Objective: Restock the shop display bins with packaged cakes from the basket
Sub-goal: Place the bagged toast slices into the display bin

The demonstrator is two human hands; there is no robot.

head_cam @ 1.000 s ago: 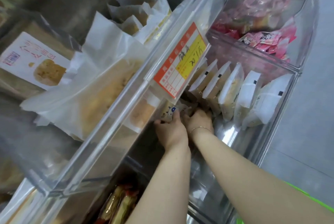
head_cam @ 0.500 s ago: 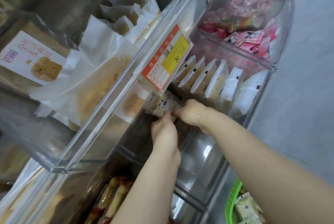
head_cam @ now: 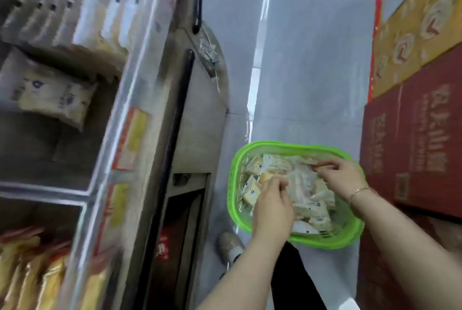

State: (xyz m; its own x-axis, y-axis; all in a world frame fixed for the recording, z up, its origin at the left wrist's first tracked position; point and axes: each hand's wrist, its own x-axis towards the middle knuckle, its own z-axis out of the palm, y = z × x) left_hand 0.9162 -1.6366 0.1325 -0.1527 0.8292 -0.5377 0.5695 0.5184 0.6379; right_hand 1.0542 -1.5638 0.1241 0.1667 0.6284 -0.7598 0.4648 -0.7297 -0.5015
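Down on the floor beside the display bins (head_cam: 75, 79), packaged cakes (head_cam: 310, 199) are gathered in the green basket (head_cam: 330, 237) — left hand (head_cam: 272, 207) and right hand (head_cam: 342, 177) curled among them, grip unclear through blur — presumably for restocking.

Basket (head_cam: 332, 236) of packaged cakes (head_cam: 308, 207) between display bins (head_cam: 62, 99) left, boxes (head_cam: 420, 119) right.

Both hands, left hand (head_cam: 272, 206) and right hand (head_cam: 341, 177), are out of the display bin (head_cam: 75, 119) and now dig among packaged cakes (head_cam: 307, 192) in the green basket (head_cam: 332, 236).
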